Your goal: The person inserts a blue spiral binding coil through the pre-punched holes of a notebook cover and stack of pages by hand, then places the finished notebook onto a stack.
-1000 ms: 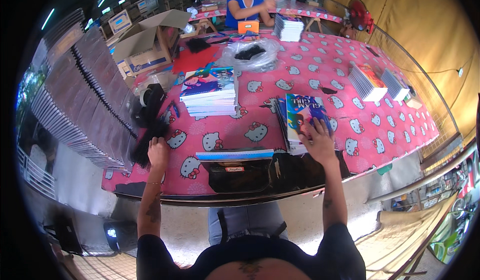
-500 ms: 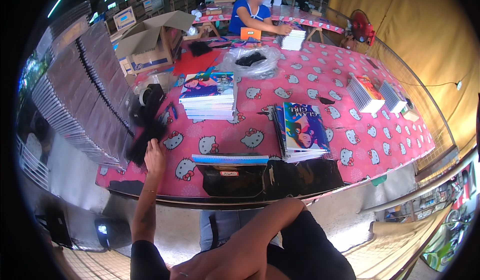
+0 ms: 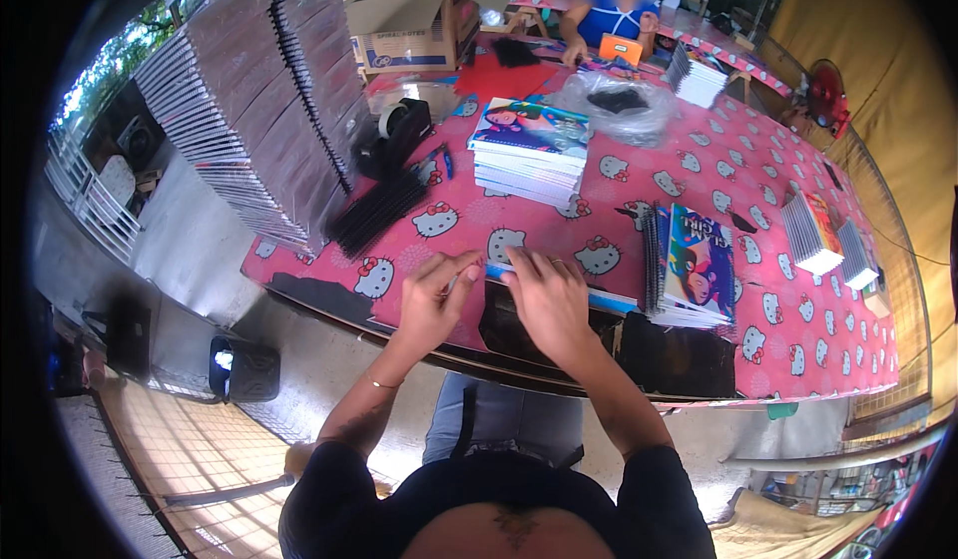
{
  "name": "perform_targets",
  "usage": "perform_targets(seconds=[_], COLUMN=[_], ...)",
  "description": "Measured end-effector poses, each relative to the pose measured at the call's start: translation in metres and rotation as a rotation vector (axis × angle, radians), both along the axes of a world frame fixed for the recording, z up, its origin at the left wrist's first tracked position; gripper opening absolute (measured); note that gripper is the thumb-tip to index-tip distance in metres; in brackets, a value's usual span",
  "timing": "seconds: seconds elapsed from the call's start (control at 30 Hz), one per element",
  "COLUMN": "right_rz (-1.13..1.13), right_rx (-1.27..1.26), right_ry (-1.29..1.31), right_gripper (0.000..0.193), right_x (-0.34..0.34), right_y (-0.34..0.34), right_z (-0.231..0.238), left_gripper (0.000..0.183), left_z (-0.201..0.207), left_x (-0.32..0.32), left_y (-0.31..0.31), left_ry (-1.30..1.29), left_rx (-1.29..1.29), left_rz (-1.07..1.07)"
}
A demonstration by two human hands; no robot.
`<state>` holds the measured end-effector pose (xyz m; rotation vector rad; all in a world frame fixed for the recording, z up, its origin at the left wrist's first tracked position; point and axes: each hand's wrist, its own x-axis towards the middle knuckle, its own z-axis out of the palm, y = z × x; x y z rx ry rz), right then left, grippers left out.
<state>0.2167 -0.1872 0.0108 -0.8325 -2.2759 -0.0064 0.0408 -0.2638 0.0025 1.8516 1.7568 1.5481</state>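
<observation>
At the near table edge, a notebook (image 3: 611, 301) lies with its thin blue and white edge toward the far side. My right hand (image 3: 549, 299) covers its left part, fingers bent onto that edge. Close beside it, at the notebook's left end, my left hand (image 3: 437, 294) is closed in a pinch; what sits between its fingertips is too small to make out. Thin black binding coils (image 3: 379, 212) lie in a bundle beyond my left hand. A stack of notebooks with colourful covers (image 3: 529, 165) stands farther back, and another stack (image 3: 699, 265) is right of my right hand.
Tall stacks of bound notebooks (image 3: 235, 110) rise at the left, beside a black tape dispenser (image 3: 399, 130). An open carton (image 3: 404, 35), a clear plastic bag (image 3: 619, 110) and a seated co-worker (image 3: 609, 20) are at the back. More notebook stacks (image 3: 813, 230) stand at right.
My left hand has left the coil bundle and come right to the notebook's end. My right hand has risen from near my body onto the notebook. The view has shifted left.
</observation>
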Motion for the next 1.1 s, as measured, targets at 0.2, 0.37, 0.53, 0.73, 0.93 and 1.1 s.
perform_targets(seconds=[0.2, 0.37, 0.53, 0.73, 0.93, 1.1], right_rz=[0.095, 0.114, 0.124, 0.121, 0.164, 0.115], right_rx=[-0.031, -0.057, -0.054, -0.151, -0.089, -0.273], right_ry=[0.026, 0.017, 0.000, -0.003, -0.067, -0.088], right_gripper=[0.013, 0.012, 0.012, 0.014, 0.015, 0.019], right_x=[-0.003, -0.001, 0.001, 0.002, 0.011, 0.009], right_y=[0.012, 0.013, 0.012, 0.009, 0.009, 0.010], right_z=[-0.008, -0.004, -0.004, -0.001, 0.007, 0.009], left_gripper=[0.020, 0.011, 0.012, 0.019, 0.041, 0.084], left_z=[-0.015, -0.018, -0.012, 0.009, 0.012, -0.031], left_x=[-0.006, -0.012, -0.021, -0.032, -0.033, 0.019], left_y=[0.005, 0.007, 0.013, 0.031, 0.030, 0.015], left_ry=[-0.011, -0.048, 0.043, 0.173, 0.329, 0.810], left_rx=[0.070, -0.073, -0.087, 0.015, -0.197, -0.112], left_rz=[-0.045, -0.046, -0.082, -0.283, -0.310, 0.114])
